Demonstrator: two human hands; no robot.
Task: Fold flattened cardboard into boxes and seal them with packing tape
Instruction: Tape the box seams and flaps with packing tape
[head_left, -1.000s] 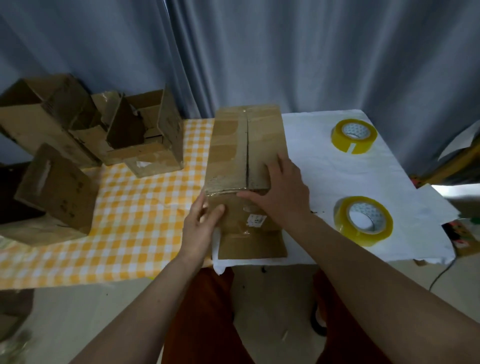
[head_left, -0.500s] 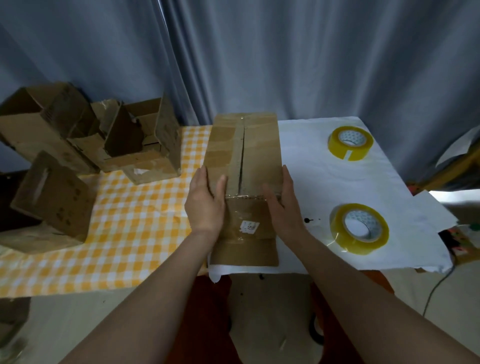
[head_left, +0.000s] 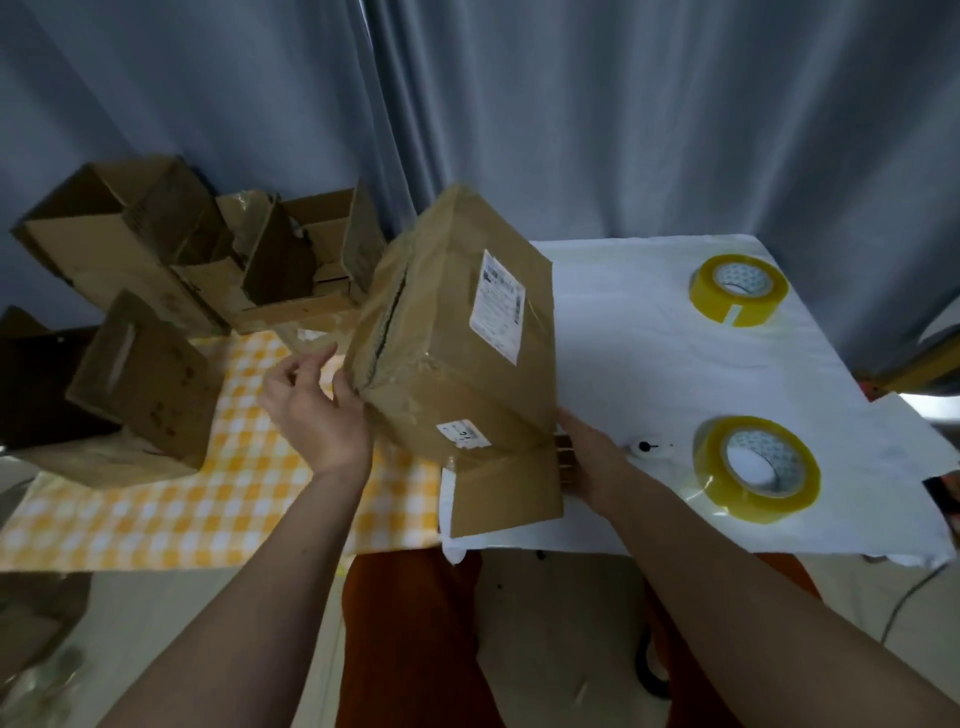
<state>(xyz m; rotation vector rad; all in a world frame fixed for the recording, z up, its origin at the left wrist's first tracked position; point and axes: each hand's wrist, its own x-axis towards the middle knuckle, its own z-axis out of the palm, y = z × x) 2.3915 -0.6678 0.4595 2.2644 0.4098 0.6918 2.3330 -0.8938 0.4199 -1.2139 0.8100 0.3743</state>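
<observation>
A person tilts a taped cardboard box (head_left: 457, 353) up off the table (head_left: 649, 332), its near corner low over the seam where a yellow-checked cloth (head_left: 218, 488) meets a white sheet (head_left: 727, 374). The box leans toward the left, its taped centre seam facing that side and a white shipping label (head_left: 497, 306) on the upper face. One loose flap (head_left: 506, 491) hangs from the near end toward the table's edge.

The left hand (head_left: 317, 410) rests against the box's lower left corner, fingers loosely spread, thumb and fingertips touching the cardboard rather than curled round it. The right hand (head_left: 584, 457) is tucked under the near right side by the flap; most of it is hidden behind the box, so how that grip closes cannot be told.

Two rolls of yellowish packing tape lie flat on the white sheet to the right, well apart from the box: the near roll (head_left: 756, 467) and the far roll (head_left: 737, 288). At the left rear stand several open boxes (head_left: 208, 260), with one smaller carton (head_left: 145, 379) tipped on the checked cloth. Grey curtains (head_left: 571, 114) hang behind the table.
</observation>
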